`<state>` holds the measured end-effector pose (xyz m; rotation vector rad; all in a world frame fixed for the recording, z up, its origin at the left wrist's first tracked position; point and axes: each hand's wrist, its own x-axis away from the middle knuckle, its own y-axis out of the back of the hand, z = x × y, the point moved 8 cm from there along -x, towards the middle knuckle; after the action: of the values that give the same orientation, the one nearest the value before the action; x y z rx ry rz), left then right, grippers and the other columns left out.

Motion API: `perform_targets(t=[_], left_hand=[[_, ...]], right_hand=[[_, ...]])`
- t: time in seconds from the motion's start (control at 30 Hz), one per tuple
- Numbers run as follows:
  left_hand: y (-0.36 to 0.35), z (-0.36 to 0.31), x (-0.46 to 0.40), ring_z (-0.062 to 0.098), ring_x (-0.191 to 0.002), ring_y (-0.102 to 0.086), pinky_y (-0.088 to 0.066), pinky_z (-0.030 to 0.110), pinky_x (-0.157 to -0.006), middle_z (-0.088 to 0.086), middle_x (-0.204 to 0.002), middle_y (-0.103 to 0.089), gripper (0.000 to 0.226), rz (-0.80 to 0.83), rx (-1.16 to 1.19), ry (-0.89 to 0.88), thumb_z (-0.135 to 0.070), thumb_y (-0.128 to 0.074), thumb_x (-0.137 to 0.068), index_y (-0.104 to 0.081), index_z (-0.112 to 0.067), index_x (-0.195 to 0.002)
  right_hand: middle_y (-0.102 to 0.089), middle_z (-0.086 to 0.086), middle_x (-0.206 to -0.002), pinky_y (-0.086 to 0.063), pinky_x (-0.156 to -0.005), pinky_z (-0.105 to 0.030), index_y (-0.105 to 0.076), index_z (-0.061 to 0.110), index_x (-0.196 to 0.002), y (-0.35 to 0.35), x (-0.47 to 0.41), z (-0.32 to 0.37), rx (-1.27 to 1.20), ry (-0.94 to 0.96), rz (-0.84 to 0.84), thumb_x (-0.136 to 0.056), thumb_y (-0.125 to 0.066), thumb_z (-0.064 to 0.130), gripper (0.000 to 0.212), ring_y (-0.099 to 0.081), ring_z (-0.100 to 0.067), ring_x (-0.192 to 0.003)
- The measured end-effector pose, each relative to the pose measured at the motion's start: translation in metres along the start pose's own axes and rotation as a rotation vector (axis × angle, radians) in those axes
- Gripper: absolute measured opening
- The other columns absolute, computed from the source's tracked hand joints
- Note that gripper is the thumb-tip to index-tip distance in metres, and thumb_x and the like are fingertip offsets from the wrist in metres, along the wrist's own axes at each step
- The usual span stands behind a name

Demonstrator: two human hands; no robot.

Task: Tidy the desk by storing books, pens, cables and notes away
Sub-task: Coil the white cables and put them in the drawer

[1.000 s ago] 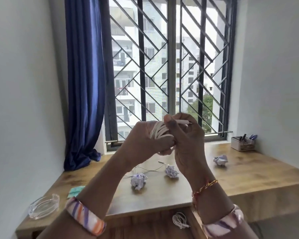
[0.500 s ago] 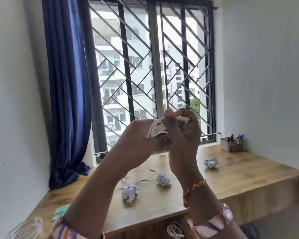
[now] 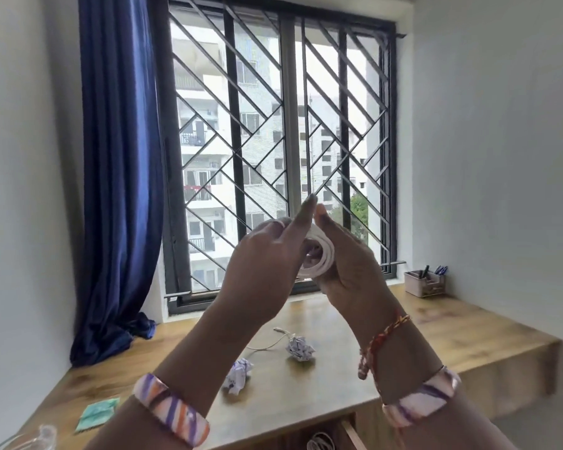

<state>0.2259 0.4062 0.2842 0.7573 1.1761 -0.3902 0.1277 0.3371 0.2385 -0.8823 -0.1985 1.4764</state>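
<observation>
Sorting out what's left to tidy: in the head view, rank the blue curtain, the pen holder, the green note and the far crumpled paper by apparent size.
1. blue curtain, by far.
2. pen holder and green note: look alike, and the note lies nearer, so unranked.
3. far crumpled paper.

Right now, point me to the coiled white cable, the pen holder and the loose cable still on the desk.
coiled white cable [image 3: 323,256], head view, on the loops between both hands.
pen holder [image 3: 424,285], head view, on its front wall.
loose cable [image 3: 267,344], head view, on the thin strand beside the crumpled paper.
</observation>
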Motion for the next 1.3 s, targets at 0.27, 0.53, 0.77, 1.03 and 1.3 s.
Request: perform_targets(t=[0.27,0.53,0.77,1.03,1.3], left_hand=[[-0.021,0.017,0.008,0.023,-0.111,-0.051,-0.046,0.029,-0.081,0.007,-0.121,-0.052,0.042,0.234,-0.194,0.145,-0.010,-0.047,-0.091,-0.043,-0.014,-0.132],[-0.034,0.051,0.005,0.031,-0.100,-0.056,-0.033,0.026,-0.069,0.012,-0.114,-0.057,0.024,0.453,-0.221,0.306,-0.006,-0.039,-0.093,-0.056,-0.007,-0.111],[-0.044,0.038,0.007,0.023,-0.076,-0.060,-0.045,0.028,-0.066,0.003,-0.077,-0.056,0.023,0.599,-0.146,0.270,-0.001,-0.044,-0.081,-0.048,-0.019,-0.068],[-0.039,0.033,0.002,0.025,-0.082,-0.062,-0.035,0.024,-0.061,-0.002,-0.068,-0.047,0.026,0.603,-0.218,0.081,0.005,-0.036,-0.074,-0.050,-0.018,-0.079],[-0.016,0.022,0.004,0.020,-0.073,-0.062,-0.051,0.031,-0.068,0.006,-0.102,-0.060,0.021,0.345,0.086,-0.015,-0.019,-0.053,-0.088,-0.072,-0.012,-0.091]], right_hand=[[-0.062,-0.005,-0.063,-0.053,-0.055,-0.029,-0.069,0.005,-0.078,-0.013,0.005,-0.020,0.190,-0.232,0.221,-0.084,-0.057,0.033,0.031,-0.057,-0.011,-0.051],[-0.051,-0.018,-0.091,-0.048,-0.079,-0.032,-0.002,0.011,-0.149,-0.023,0.014,-0.013,0.519,-0.064,0.264,-0.084,-0.062,0.003,0.089,-0.053,-0.019,-0.077],[-0.029,-0.014,-0.132,-0.033,-0.085,-0.028,0.036,0.041,-0.128,-0.041,0.030,0.011,1.508,0.526,0.153,-0.085,-0.058,0.010,0.107,-0.046,-0.031,-0.113],[-0.018,-0.013,-0.155,-0.047,-0.085,-0.050,-0.032,0.024,-0.143,-0.059,0.047,0.022,1.966,0.817,-0.175,-0.081,-0.060,0.015,0.068,-0.031,-0.032,-0.135],[-0.055,0.001,-0.054,-0.033,-0.041,-0.016,-0.068,0.011,-0.077,-0.032,0.028,0.019,1.430,0.458,0.065,-0.084,-0.054,0.014,0.016,-0.048,-0.010,-0.045]])
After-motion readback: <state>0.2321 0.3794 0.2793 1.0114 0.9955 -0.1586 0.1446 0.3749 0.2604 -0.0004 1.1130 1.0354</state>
